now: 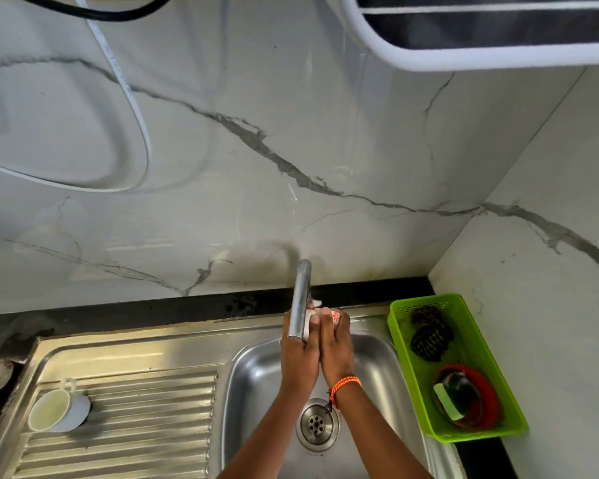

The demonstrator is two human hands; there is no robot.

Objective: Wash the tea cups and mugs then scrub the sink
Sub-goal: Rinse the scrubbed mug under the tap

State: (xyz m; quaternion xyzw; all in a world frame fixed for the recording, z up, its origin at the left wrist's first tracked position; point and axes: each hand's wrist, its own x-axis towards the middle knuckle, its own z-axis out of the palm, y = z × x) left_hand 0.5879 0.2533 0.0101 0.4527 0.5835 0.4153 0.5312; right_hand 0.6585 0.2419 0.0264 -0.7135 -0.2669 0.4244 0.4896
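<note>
Both hands up under the tap (pixel 301 299), right at the back of the sink (pixel 256 368), holding a small white cup (pixel 332 315) with a red flower print. Makes sense there: straight below the spout, so any rinse water and suds drop into the bowl and head for the drain (pixel 316 424). Can't actually make out a stream of water though.

Left hand (pixel 298 354) wrapped around the near side of the cup, fingers curled up against it, partly hidden behind the tap. Right hand (pixel 336 344) closed around the other side, orange thread band (pixel 344 387) on that wrist. Looks like a bit of white foam at the fingertips, probably soap. Both forearms reaching straight forward from the bottom edge, wrists close together, almost palm to palm around the cup.

Another white cup (pixel 59 406) lying on its side on the ribbed drainboard (pixel 135 426), well apart to the left, likely parked to drip. Scrubbers and a soap dish sitting in the green basket (pixel 498 402) on the right, handy for the sink scrub, not started yet by the look of it.
</note>
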